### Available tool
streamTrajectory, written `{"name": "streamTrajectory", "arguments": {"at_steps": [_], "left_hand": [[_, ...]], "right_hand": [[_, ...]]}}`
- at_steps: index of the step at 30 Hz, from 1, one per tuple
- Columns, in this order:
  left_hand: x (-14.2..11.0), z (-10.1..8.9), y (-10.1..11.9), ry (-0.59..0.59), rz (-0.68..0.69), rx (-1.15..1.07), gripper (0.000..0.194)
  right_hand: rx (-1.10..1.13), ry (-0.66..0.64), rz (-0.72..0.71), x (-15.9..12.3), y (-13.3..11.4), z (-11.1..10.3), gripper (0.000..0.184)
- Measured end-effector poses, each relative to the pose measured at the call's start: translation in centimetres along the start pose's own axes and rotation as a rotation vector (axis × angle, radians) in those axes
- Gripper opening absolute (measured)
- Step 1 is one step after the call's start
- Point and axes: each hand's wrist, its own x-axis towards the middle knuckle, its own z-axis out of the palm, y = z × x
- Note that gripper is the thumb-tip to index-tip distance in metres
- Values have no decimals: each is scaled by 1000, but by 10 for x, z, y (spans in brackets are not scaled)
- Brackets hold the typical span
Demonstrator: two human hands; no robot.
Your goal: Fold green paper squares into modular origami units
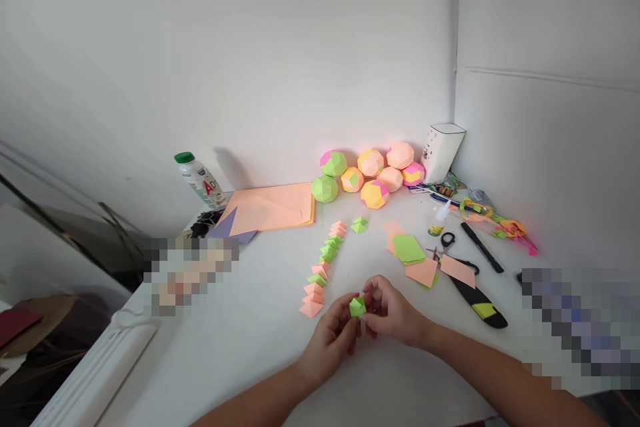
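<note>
Piece: one small green piece (357,307) of folded paper, up off the table between the two hands, low centre of view.
Left hand: the left hand (324,339) pinches the piece from its left side, thumb below, fingers bent behind.
Right hand: the right hand (397,315) has thumb and fingers bent in at the piece's right edge; cannot tell whether they pinch it or only touch.
Row: a slanting row (320,269) of folded units, peach and green, runs away from just beside the left hand.
Single: a lone green unit (359,225) stands just right of the row's far end.
Cut paper: green sheets (409,249) overlap peach ones, beyond the right hand; a separate peach slip (459,271) lies over part of the scissors (448,239).
Tools: a black-and-yellow cutter (484,311) near the slip; glue (439,221) upright beyond the scissors; a black tool (481,247) to their right.
Balls: faceted paper balls (375,194), green, peach, yellow and pink, clustered by the wall, the rightmost beside a white box (443,155).
Back left: peach paper (273,207) partly over a purple sheet (233,229); a green-capped bottle (204,181) beside them.
Far right: bright scraps (505,225), details unclear.
Blurred: one patch at each side, contents unreadable.
</note>
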Motion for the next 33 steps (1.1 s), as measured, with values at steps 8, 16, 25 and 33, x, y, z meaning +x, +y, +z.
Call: {"name": "streamTrajectory", "arguments": {"at_steps": [8,16,25,33], "left_hand": [[-2,-1,-7,2,34,53,48],[-2,-3,-8,25,89,191,39],[-2,-2,0,50,23,156,33],[0,1,1,90,49,48,31]], "right_hand": [[-452,-27,-110,-1,-1,-2,17],[-523,-12,-141,0,7,-5,19],[-212,-105,-92,-3,-9,-11,15],[-104,-42,-75,-2,-6,-5,19]]}}
